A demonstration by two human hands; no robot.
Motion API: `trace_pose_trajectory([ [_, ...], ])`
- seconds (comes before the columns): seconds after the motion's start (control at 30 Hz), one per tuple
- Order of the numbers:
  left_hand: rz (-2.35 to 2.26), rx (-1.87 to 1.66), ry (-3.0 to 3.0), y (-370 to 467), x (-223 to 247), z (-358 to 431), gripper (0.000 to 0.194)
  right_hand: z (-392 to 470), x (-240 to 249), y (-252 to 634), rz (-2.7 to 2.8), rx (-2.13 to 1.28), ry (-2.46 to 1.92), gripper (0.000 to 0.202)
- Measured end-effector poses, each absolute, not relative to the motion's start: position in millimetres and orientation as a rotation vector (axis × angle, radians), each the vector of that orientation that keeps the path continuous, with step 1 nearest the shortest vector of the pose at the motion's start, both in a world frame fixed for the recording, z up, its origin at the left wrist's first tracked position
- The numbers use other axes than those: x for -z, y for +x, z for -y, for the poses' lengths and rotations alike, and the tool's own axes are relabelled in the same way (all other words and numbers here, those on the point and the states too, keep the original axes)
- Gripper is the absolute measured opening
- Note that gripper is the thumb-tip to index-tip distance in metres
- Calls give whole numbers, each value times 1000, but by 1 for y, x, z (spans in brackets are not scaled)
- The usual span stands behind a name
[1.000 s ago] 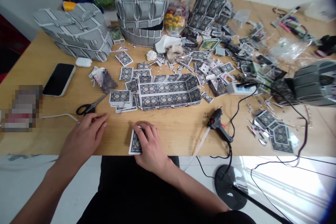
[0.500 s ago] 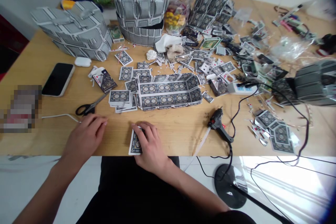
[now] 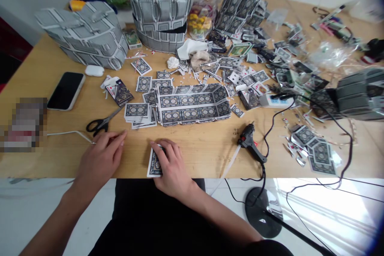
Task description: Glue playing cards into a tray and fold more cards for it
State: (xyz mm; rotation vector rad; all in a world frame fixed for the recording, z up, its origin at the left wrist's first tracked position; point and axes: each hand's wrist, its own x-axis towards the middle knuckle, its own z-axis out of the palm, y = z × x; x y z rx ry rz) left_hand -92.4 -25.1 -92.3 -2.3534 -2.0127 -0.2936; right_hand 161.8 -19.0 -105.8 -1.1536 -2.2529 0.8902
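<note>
A patterned playing card [image 3: 154, 164] lies at the table's front edge under my right hand [image 3: 172, 164], whose fingers and thumb grip it from above and cover its right part. To the left, my left hand [image 3: 100, 158] rests loosely on the wood with its fingers stretched forward and nothing visible in them. Just beyond those fingers are black-handled scissors [image 3: 103, 122], lying open. Past my hands stands a long open tray made of playing cards [image 3: 193, 106]. Several loose cards [image 3: 136, 111] are piled against its left end.
A glue gun [image 3: 249, 142] lies right of my hands, its cord looping to a power strip [image 3: 274, 101]. A phone [image 3: 66, 90] and a white cable [image 3: 67, 132] are at left. Woven bags [image 3: 87, 34] stand behind. Card scraps [image 3: 322, 156] litter the right side.
My left hand has shifted slightly right and toward me, its fingertips still near the scissors. My right hand and the card have not moved.
</note>
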Motion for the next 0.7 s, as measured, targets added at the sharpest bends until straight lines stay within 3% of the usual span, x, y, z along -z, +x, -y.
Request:
trace_pose_trajectory([
  [0.7, 1934, 239, -2412, -86, 92, 29, 44, 19, 106, 161, 2246, -901, -1156, 98],
])
